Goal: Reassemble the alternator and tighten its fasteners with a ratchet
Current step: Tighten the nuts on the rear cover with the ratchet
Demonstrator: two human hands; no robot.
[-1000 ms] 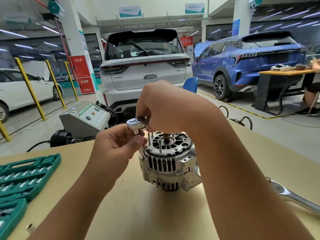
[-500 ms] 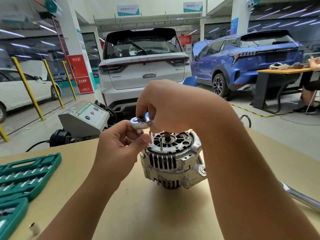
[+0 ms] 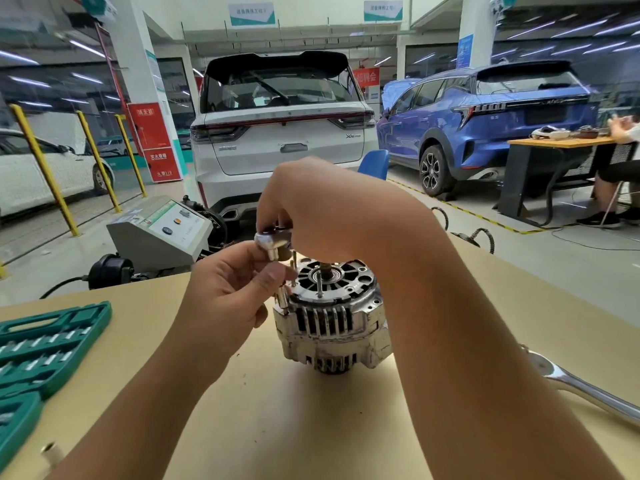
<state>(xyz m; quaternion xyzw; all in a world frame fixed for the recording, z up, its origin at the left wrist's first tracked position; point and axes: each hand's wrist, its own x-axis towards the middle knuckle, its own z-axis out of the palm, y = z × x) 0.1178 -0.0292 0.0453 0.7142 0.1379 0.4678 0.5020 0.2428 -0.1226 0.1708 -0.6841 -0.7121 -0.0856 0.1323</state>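
Forearms reach in over the tan table. Nearest on it lie a green socket case at the left and a chrome wrench at the right. Mid-table the alternator stands with its shaft up. The left hand pinches the socket extension at the housing's left edge, thumb and fingers closed on it. The right hand curls over the ratchet head above. Behind stands a white SUV.

The alternator is turning slightly on the table, its right mounting ear swinging back toward the right arm.
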